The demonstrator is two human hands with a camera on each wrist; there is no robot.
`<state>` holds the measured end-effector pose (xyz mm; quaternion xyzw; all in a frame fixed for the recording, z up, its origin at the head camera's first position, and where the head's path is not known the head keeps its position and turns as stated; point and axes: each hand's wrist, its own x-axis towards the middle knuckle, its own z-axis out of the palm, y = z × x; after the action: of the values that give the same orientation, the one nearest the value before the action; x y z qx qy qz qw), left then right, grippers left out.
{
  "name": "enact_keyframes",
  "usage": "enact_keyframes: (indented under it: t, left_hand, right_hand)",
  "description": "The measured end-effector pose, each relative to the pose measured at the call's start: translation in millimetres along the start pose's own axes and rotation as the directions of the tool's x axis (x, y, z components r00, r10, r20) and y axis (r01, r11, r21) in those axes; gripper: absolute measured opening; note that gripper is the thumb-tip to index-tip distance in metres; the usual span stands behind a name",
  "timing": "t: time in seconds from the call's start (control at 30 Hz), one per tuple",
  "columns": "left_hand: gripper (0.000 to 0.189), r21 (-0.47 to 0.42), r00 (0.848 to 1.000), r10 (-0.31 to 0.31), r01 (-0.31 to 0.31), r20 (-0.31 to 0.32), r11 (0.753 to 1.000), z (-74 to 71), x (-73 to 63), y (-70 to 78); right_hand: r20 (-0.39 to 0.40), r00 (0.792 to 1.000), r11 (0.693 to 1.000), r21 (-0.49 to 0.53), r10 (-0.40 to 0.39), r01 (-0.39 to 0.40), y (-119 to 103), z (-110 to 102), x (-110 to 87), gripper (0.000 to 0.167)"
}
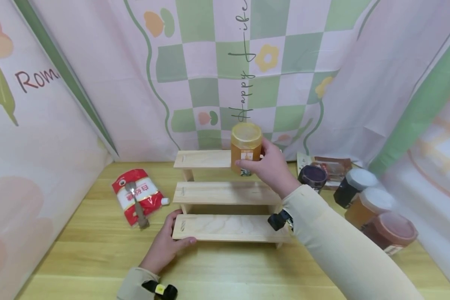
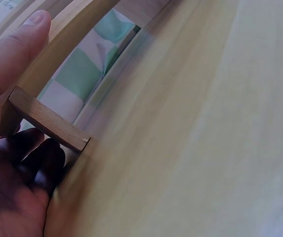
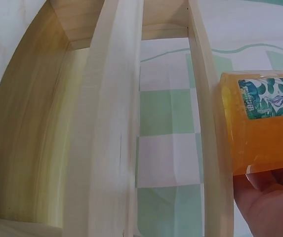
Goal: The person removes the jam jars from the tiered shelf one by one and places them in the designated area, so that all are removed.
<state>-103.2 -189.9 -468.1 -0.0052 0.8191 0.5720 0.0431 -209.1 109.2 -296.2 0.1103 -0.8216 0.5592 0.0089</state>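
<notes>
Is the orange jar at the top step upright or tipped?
Upright: the orange jar has its lid on top and straight sides, held in the right hand.

The head camera looks forward and down from above the yellow wooden table (image 1: 97, 266), taking in the whole three-step pale wooden rack (image 1: 225, 227) against the checked cloth backdrop (image 1: 247, 62). The left wrist camera sits very close to the rack's lower left end (image 2: 47, 121), facing along the tabletop. The right wrist camera looks closely along the rack's steps (image 3: 111, 123). All three views share the rack.
</notes>
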Motion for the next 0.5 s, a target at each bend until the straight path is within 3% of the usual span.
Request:
enact_keyframes:
  t: [0.5]
  left_hand:
    - [0.102,-0.017,1.0,-0.004,0.004,0.007,1.0,0.1,-1.4,1.8]
  right_hand:
    - [0.011,0.999,0.999,0.003,-0.032,0.032,-2.7,-19.7,-31.0,0.073]
